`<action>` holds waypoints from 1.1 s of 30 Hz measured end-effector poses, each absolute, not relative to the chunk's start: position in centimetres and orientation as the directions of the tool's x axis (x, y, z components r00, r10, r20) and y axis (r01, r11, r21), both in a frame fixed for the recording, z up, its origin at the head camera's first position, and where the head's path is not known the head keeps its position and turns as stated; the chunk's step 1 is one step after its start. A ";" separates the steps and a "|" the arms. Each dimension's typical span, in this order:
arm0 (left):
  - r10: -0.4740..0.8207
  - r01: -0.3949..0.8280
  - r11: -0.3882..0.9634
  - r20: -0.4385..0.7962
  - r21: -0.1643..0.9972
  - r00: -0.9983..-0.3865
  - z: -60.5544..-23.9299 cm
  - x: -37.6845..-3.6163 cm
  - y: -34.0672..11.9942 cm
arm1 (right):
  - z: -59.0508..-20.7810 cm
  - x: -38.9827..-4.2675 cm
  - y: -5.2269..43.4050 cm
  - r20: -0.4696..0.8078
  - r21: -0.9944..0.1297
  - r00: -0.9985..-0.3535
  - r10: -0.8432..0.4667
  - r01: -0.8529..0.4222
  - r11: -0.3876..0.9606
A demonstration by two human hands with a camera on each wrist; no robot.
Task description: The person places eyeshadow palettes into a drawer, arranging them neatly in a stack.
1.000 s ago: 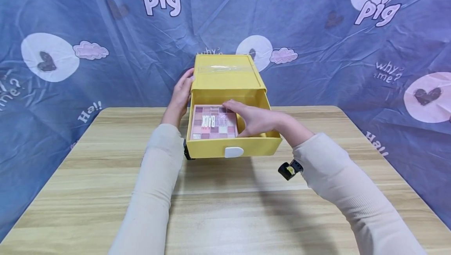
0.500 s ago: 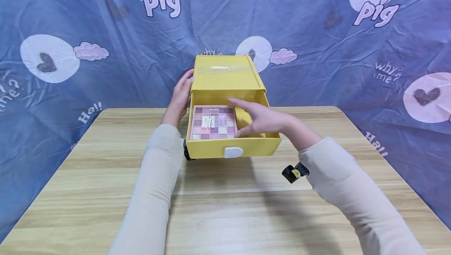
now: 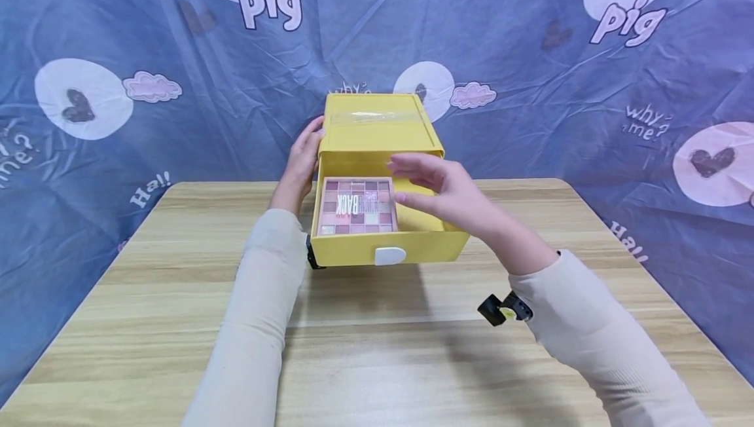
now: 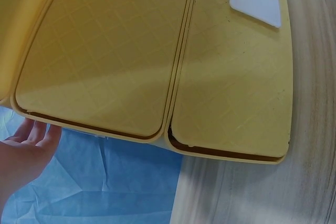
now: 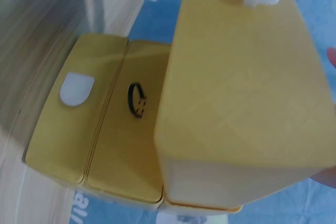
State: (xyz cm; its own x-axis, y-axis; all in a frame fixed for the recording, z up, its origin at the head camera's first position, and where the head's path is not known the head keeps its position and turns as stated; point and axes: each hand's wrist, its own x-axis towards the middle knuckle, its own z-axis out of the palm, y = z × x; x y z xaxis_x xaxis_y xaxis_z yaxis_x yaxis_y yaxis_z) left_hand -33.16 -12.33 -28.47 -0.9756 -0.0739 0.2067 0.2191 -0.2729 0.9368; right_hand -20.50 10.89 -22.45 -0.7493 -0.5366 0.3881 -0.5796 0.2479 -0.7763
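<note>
A yellow drawer unit [image 3: 377,126] stands on the table with its top drawer [image 3: 353,251] pulled out toward me. In that drawer's left part lies an eyeshadow palette [image 3: 357,206] with a grid of pink and mauve squares and the word BACK on its lid. My left hand [image 3: 302,162] rests against the unit's left side, near the back; its fingers [image 4: 48,139] touch the side in the left wrist view. Above the drawer's right part is my right hand [image 3: 450,191], fingers apart and holding nothing. Only a sliver of it shows in the right wrist view.
White tab handles [image 3: 390,256] are on the top and bottom drawers; a black loop [image 5: 136,100] sits on the middle drawer's front. Clear tape crosses the unit's top. A blue printed cloth [image 3: 530,86] hangs behind the wooden table [image 3: 194,296].
My right hand has come away from the palette, rising and moving right, toward me. The palette stays in the drawer. My left hand holds its place on the unit.
</note>
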 end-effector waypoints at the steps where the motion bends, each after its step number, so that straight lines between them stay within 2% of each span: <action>1: -0.070 0.219 -0.275 0.208 0.936 -0.976 -28.5 -33.1 -12.3 | -22.5 -20.2 10.9 0.410 -0.783 -0.747 -0.523 -0.583 0.217; 6: -0.071 0.219 -0.284 0.208 0.934 -0.976 -28.4 -33.1 -12.3 | -22.4 -18.7 10.8 0.483 -0.803 -0.732 -0.481 -0.589 0.090; 15: -0.077 0.210 -0.259 0.197 0.943 -0.977 -28.3 -33.1 -12.3 | -23.2 -16.1 11.4 0.530 -0.812 -0.726 -0.438 -0.584 -0.014; 23: -0.082 0.209 -0.264 0.194 0.942 -0.978 -28.3 -33.1 -12.3 | -25.3 -14.6 11.5 0.559 -0.798 -0.658 -0.505 -0.593 -0.111; 27: -0.079 0.212 -0.267 0.198 0.940 -0.977 -28.3 -33.0 -12.3 | -26.5 -13.9 11.5 0.546 -0.809 -0.645 -0.535 -0.571 -0.137; 33: -0.090 0.224 -0.277 0.206 0.935 -0.974 -28.3 -33.1 -12.3 | -28.3 -13.4 11.4 0.465 -0.867 -0.685 -0.561 -0.481 -0.132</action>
State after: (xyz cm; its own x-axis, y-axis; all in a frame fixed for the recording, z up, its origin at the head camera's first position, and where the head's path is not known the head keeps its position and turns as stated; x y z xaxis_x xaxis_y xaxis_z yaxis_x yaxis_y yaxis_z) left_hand -33.12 -12.29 -28.32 -0.9743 -0.0902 0.2063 0.2235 -0.2770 0.9345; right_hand -13.38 11.39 -28.29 -0.6849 -0.5606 0.4654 -0.4811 -0.1318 -0.8667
